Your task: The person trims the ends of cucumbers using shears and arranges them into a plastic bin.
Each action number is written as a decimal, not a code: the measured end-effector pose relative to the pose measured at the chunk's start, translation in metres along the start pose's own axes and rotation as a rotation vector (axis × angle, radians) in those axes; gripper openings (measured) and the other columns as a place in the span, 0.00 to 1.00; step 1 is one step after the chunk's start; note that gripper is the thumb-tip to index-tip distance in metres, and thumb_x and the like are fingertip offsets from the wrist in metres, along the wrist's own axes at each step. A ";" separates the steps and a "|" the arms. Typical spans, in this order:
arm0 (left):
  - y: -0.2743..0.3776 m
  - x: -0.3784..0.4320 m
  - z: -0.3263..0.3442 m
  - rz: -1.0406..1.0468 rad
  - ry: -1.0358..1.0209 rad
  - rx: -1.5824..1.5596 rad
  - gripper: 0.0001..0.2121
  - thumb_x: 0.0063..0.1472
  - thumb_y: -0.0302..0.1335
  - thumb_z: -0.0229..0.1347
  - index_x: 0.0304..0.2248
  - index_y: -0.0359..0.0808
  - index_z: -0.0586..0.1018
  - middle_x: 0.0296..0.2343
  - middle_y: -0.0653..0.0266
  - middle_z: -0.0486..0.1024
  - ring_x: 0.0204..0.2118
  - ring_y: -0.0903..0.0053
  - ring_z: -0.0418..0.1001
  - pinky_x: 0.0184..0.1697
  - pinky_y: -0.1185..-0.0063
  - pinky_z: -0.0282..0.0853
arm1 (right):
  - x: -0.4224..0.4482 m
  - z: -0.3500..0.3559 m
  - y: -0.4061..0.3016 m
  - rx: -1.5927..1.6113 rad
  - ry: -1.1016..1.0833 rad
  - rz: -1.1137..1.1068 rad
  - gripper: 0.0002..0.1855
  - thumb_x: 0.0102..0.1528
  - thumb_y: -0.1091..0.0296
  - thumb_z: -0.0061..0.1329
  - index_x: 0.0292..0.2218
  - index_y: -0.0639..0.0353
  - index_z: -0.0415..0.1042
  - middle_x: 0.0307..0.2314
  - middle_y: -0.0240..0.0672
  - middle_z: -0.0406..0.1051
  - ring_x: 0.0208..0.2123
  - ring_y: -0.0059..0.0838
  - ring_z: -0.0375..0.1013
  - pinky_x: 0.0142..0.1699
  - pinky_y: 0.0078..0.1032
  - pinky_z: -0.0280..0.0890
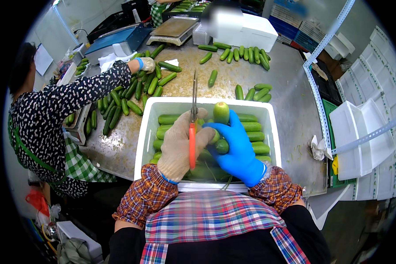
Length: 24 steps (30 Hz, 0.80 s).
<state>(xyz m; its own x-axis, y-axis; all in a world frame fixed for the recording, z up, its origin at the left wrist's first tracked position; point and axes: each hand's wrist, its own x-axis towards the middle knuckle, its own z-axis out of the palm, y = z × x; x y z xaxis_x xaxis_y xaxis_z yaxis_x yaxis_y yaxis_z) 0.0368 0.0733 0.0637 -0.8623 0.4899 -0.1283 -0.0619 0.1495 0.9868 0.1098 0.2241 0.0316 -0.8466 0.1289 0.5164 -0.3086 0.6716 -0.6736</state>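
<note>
My left hand (176, 148), in a beige knit glove, holds a pair of scissors (192, 145) with red-orange handles. Their blades point away from me, over the far rim of a white foam box (277, 148). A blue glove covers my right hand (239, 153), which grips several cucumbers (221, 113) above the box; one stands out past the fingers, blunt end up. The left thumb and fingertips meet this bunch at the middle. Inside the box, cucumbers (254, 136) lie crosswise in rows, partly hidden by my hands.
Loose cucumbers (213, 78) lie on the metal table (191, 82), with a large pile (118, 105) at left. There a co-worker's gloved hand (147, 65) reaches into it. Weighing scales (173, 29) and a foam box (259, 31) stand behind; a perforated metal post (316, 99) rises at right.
</note>
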 end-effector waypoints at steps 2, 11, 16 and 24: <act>-0.005 0.005 0.006 -0.027 0.050 -0.059 0.23 0.57 0.29 0.61 0.51 0.29 0.73 0.36 0.62 0.77 0.38 0.81 0.75 0.42 0.82 0.71 | 0.000 0.000 0.003 0.026 0.016 0.020 0.27 0.42 0.76 0.61 0.46 0.57 0.75 0.48 0.51 0.64 0.49 0.58 0.68 0.53 0.43 0.66; -0.009 0.014 0.006 0.021 0.093 -0.364 0.19 0.59 0.20 0.54 0.51 0.29 0.72 0.32 0.64 0.75 0.30 0.79 0.74 0.32 0.80 0.71 | 0.006 -0.001 0.008 0.216 -0.099 0.123 0.26 0.46 0.77 0.61 0.49 0.56 0.73 0.54 0.47 0.61 0.56 0.50 0.64 0.61 0.39 0.60; -0.013 0.018 -0.012 -0.051 0.082 -0.324 0.21 0.57 0.20 0.55 0.51 0.29 0.71 0.29 0.64 0.74 0.26 0.79 0.73 0.31 0.81 0.70 | 0.009 0.003 0.014 0.160 -0.061 0.078 0.26 0.45 0.75 0.62 0.48 0.55 0.74 0.53 0.49 0.62 0.54 0.54 0.65 0.59 0.40 0.62; -0.019 0.028 -0.039 0.202 0.091 -0.186 0.27 0.58 0.22 0.57 0.57 0.29 0.64 0.29 0.64 0.72 0.30 0.79 0.72 0.33 0.80 0.70 | 0.013 0.003 0.014 -0.125 -0.075 -0.114 0.23 0.46 0.72 0.60 0.46 0.53 0.77 0.56 0.56 0.61 0.53 0.59 0.66 0.58 0.43 0.64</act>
<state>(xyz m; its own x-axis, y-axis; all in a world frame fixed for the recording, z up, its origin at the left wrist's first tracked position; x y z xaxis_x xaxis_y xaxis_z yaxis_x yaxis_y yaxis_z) -0.0057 0.0506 0.0456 -0.9074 0.4137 0.0736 0.0316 -0.1076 0.9937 0.0933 0.2327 0.0271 -0.8404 -0.0047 0.5419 -0.3522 0.7647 -0.5396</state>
